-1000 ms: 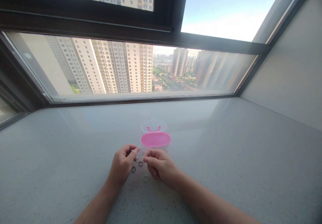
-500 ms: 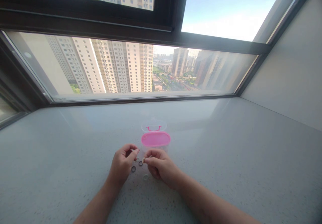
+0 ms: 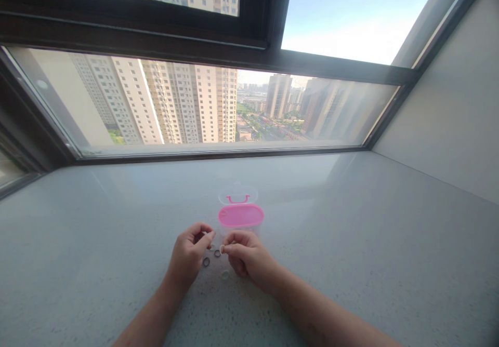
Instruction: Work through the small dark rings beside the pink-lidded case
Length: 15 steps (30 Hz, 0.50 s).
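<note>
My right hand (image 3: 249, 256) pinches a small pale ring (image 3: 222, 249) between thumb and forefinger, holding it just over the counter. My left hand (image 3: 191, 248) is closed to its left, thumb and fingertips together; whatever they grip is too small or hidden to make out. Between and below the hands lie two dark rings (image 3: 206, 262) and a pale, nearly see-through ring (image 3: 225, 274). Another pale ring (image 3: 212, 247) shows partly beside the left fingertips. Right behind the hands stands a clear oval box with a pink inner tray (image 3: 241, 215).
The box's clear lid (image 3: 238, 192), with a pink handle (image 3: 238, 199), leans back behind it. Everything rests on a pale speckled counter (image 3: 117, 232). A dark-framed window (image 3: 218, 156) closes off the far side, and a white wall (image 3: 448, 118) rises on the right.
Hardly anything differs. Both hands keep their places and their pinched fingers, and the pale ring in my right hand has turned slightly.
</note>
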Available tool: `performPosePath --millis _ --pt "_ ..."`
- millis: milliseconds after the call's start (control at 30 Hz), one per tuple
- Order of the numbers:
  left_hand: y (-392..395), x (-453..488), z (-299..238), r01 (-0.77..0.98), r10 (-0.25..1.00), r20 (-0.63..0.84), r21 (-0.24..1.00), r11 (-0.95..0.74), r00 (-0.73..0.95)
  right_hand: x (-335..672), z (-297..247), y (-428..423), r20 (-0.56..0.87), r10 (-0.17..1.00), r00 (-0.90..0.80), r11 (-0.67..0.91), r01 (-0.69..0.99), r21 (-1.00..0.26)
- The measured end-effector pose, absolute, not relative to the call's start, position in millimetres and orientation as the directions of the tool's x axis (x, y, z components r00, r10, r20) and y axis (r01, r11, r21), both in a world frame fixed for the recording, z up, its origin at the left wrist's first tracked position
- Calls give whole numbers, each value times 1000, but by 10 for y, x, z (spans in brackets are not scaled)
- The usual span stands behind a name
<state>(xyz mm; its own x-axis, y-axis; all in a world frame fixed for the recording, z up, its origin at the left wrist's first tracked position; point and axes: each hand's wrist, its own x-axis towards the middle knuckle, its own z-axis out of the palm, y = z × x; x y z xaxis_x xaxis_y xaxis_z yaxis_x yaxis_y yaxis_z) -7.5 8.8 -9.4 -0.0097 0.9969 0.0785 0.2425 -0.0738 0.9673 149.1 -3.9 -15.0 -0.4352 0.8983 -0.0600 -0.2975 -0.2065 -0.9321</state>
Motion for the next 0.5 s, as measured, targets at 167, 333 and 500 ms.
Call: performPosePath --millis 167,333,500 --pt "80 -75 -79 238 997 76 969 -71 -12 1489 -163 -37 -42 897 -440 -198 -315 -928" --pt "78 -80 -76 230 998 67 971 -64 -6 1485 -162 -40 -34 904 -427 -190 -328 -925" --pt "81 -84 -72 243 997 72 967 -72 7 1478 -159 -37 -35 905 -423 -195 -341 -920"
